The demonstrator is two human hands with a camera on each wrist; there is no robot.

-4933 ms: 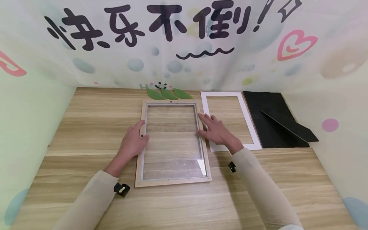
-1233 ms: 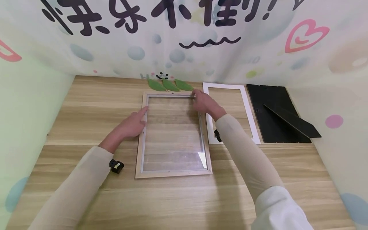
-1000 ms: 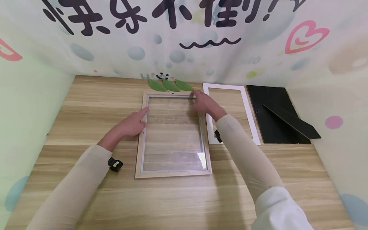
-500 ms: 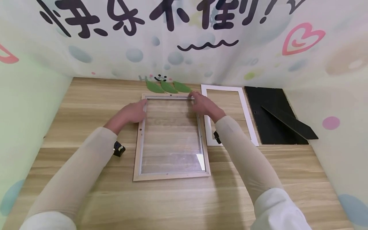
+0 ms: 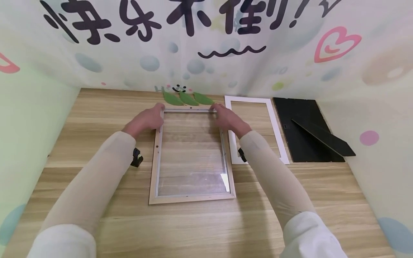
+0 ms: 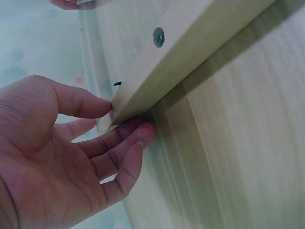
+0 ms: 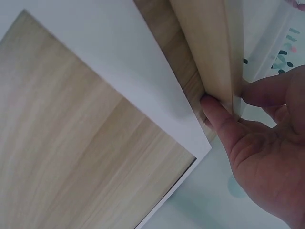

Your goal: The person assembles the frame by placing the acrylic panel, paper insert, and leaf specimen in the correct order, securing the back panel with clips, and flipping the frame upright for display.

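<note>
We have a pale wooden picture frame (image 5: 193, 197) in the middle of the table (image 5: 129, 222), its short sides near and far, with a clear pane (image 5: 192, 154) filling its opening. A bright patch of reflected light shows at the pane's near right corner.

Both hands grasp the frame at its far end. The left hand (image 5: 151, 117) grips the far left corner; in the left wrist view we see its thumb against one face and its fingers curled to the lower edge. The right hand (image 5: 226, 116) pinches the far right corner between thumb and finger. We cannot tell whether that end is lifted.

Just beyond the frame's far side we see three green leaves (image 5: 188, 99) in a row. To the right lies a white mat (image 5: 276, 130), with a strip of bare table between it and the frame, and the right sleeve (image 5: 280, 179) crosses over it. Farther right is a black backing board (image 5: 303, 143), a dark strut (image 5: 326, 138) lying aslant across it.
</note>
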